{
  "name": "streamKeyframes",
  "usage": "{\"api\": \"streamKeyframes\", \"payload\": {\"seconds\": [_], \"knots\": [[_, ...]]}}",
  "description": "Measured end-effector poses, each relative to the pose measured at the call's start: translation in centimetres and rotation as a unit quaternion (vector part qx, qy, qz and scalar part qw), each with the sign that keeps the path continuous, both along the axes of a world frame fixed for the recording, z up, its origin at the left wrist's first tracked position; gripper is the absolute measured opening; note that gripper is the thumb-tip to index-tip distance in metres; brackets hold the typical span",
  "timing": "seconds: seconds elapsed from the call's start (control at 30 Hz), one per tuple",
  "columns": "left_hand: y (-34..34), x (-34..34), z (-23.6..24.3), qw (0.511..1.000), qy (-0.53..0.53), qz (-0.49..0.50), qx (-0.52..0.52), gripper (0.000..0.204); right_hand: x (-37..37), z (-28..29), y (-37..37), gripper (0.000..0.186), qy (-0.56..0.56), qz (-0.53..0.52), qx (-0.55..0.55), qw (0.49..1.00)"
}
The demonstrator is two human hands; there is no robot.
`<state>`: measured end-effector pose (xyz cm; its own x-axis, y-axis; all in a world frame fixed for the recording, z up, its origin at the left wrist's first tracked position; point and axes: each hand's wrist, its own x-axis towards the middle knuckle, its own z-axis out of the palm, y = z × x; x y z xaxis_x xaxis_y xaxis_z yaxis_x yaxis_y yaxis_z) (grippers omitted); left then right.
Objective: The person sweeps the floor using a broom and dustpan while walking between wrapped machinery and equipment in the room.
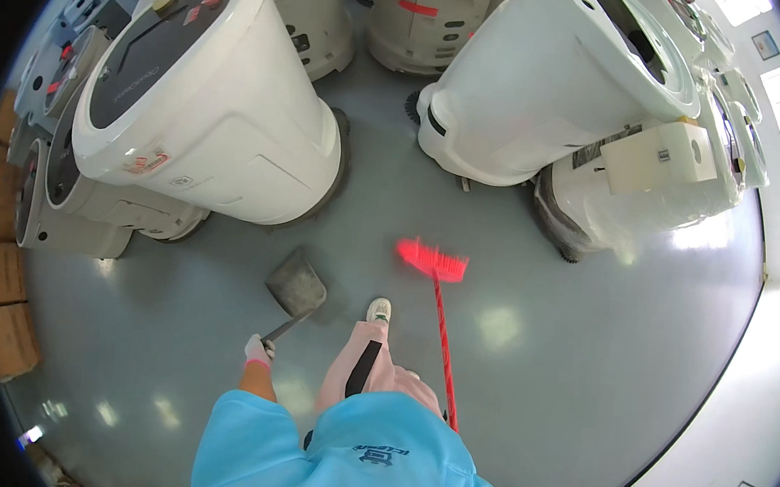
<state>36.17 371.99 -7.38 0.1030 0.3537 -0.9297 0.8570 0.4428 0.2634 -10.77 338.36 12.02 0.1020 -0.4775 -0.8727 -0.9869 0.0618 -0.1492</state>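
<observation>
Head view looks down on a person standing on a grey floor [575,352] among bulky machines. The left hand [257,351], in a pale glove with a pink cuff, is curled around the handle of a grey dustpan [296,284], which sits ahead and to the left of the front shoe [379,310]. The right hand is hidden behind the body, so I cannot tell how it grips. A red broom [442,336] runs out from that side, its bristle head [433,261] ahead and to the right of the shoe, blurred and well apart from the dustpan.

That gap, with the shoe just behind it, seems the main hazard: a sweep aimed across it could scatter loose dirt past the pan's lip or brush over the toe. Whether the dustpan lies flat on the floor is hard to tell; if its front edge is lifted, debris could slip underneath. The one-handed hold on the handle's end might also let the pan twist if knocked.

A wide stroke forward could strike the white machine [538,89] ahead on the right or catch the plastic wrap on its neighbour [636,186]. Shifting the dustpan too far forward could bump the left-hand white machine [261,130].
</observation>
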Motion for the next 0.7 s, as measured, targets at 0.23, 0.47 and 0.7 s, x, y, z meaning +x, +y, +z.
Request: {"api": "streamKeyframes", "payload": {"seconds": [0.23, 0.47, 0.7], "knots": [[0.7, -0.1, -2.2, 0.999, -0.044, -0.003, -0.003, 0.02, 3.4, 2.8, -0.1, 0.033, -0.093, -0.098, 0.071, 0.988], [-0.7, 0.6, -0.6, 0.997, -0.076, -0.021, -0.011, 0.026, 12.9, -1.3, -8.2, 0.025, -0.094, -0.117, 0.096, 0.984], [3.6, -1.4, -0.9, 0.879, -0.09, -0.42, 0.205, 0.043, 33.4, -3.6, -15.5, 0.025, -0.157, 0.014, 0.101, 0.982]]}}
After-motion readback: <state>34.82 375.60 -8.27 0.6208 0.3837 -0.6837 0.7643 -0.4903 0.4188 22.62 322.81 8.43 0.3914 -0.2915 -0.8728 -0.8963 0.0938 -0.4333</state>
